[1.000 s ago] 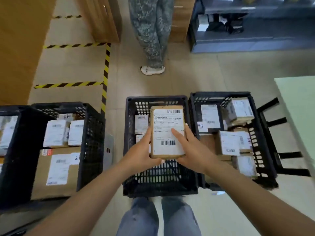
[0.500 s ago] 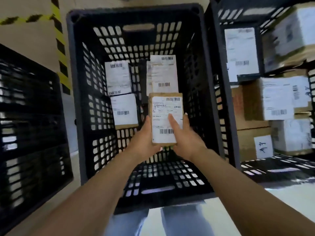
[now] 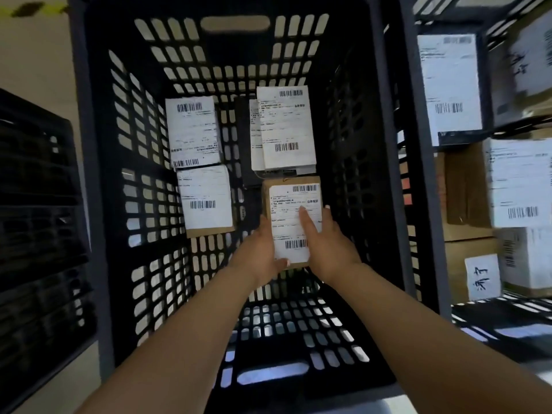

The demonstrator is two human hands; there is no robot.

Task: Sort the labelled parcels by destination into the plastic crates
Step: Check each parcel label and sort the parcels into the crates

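I hold a small brown cardboard parcel (image 3: 287, 204) with a white shipping label deep inside the middle black plastic crate (image 3: 89, 174), low near its floor. My left hand (image 3: 263, 252) grips its left edge, thumb curled under the near corner. My right hand (image 3: 327, 243) grips its right edge with the forefinger lying across the label. Three labelled parcels lie on the crate floor: one at far left (image 3: 194, 132), one below it (image 3: 206, 201), and a stacked one (image 3: 286, 127) just beyond the parcel I hold.
The right crate (image 3: 418, 144) holds several labelled boxes, among them a white-labelled one (image 3: 448, 85) and a brown one (image 3: 513, 183). A dark crate wall (image 3: 35, 219) stands at the left. Beige floor with yellow-black tape (image 3: 33, 8) shows at top left.
My head and both hands have gone down into the middle crate, carrying the parcel from above the rim to just behind the stacked parcel near the floor.
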